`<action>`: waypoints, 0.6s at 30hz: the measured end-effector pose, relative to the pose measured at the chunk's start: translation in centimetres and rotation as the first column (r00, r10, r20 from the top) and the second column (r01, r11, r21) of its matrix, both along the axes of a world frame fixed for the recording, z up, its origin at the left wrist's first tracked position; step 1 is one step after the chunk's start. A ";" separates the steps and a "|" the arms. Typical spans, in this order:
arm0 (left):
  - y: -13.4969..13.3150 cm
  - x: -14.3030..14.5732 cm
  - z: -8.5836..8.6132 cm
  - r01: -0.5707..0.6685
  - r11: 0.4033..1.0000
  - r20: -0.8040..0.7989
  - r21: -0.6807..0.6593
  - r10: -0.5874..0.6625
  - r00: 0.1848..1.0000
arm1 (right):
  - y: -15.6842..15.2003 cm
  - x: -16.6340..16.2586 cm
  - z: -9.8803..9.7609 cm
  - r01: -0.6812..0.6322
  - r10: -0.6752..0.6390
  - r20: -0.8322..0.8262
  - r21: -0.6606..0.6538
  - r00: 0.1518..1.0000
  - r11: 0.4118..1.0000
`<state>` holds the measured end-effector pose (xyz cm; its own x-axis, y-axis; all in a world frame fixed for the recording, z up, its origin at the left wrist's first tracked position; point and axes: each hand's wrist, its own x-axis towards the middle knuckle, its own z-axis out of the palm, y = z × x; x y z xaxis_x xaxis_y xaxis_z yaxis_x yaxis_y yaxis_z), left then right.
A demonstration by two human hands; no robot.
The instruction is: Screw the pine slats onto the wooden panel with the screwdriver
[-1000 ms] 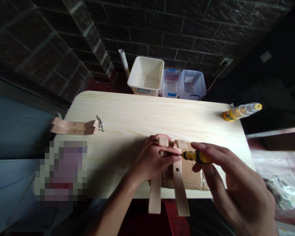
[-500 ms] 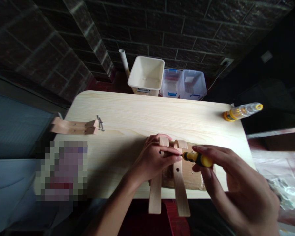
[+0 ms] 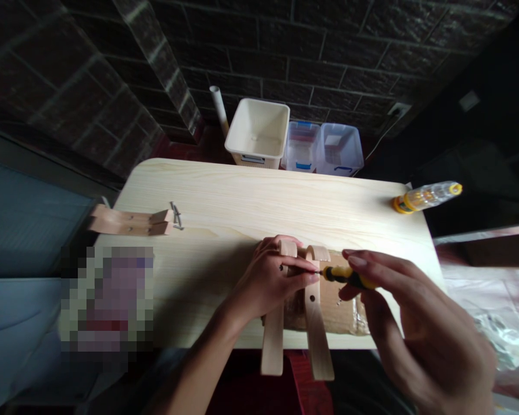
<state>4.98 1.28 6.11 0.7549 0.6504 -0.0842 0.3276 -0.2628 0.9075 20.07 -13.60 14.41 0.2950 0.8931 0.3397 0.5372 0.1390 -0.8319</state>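
Right hand (image 3: 419,323) gripping screwdriver (image 3: 339,275); left hand (image 3: 268,276) lying across wooden strips (image 3: 319,340) over cardboard (image 3: 339,316), fingertips (image 3: 310,279) by screwdriver's tip, grip unclear.

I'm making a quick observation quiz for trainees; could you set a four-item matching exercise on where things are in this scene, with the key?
Things
1. Screwdriver
2. Metal fasteners
3. Clear container with yellow ends
4. Cream bin

Places
A. Beyond the far edge of the table
B. Near the table's right end
C. In the right hand
D. By the ends of the curved wooden pieces at the left

Pairs: 1-C, 2-D, 3-B, 4-A
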 end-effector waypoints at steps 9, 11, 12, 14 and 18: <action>0.1 0.1 0.5 0.018 1.000 0.001 -0.014 -0.018 1.000 | 0.2 0.5 -0.2 0.012 -0.014 0.067 0.042 0.998 0.999; 0.1 0.1 0.5 0.016 1.000 -0.007 -0.012 -0.017 1.000 | 0.0 0.4 -0.3 0.008 -0.009 0.040 0.034 0.999 0.999; 0.1 0.1 0.5 0.013 1.000 -0.008 -0.009 -0.013 1.000 | -0.1 0.4 -0.3 0.007 -0.008 0.028 0.027 1.000 1.000; 0.0 0.1 0.4 0.007 1.000 -0.005 -0.003 -0.007 1.000 | -0.2 0.4 -0.3 0.006 -0.007 0.023 0.011 1.000 1.000; 0.1 0.1 0.4 0.009 1.000 0.000 -0.002 -0.009 1.000 | -0.1 0.5 -0.3 0.022 -0.024 0.079 0.018 0.997 1.000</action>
<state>5.05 1.34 6.46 0.7604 0.6438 -0.0854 0.3254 -0.2639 0.9080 20.56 -13.66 14.07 0.2868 0.8804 0.3777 0.6048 0.1394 -0.7841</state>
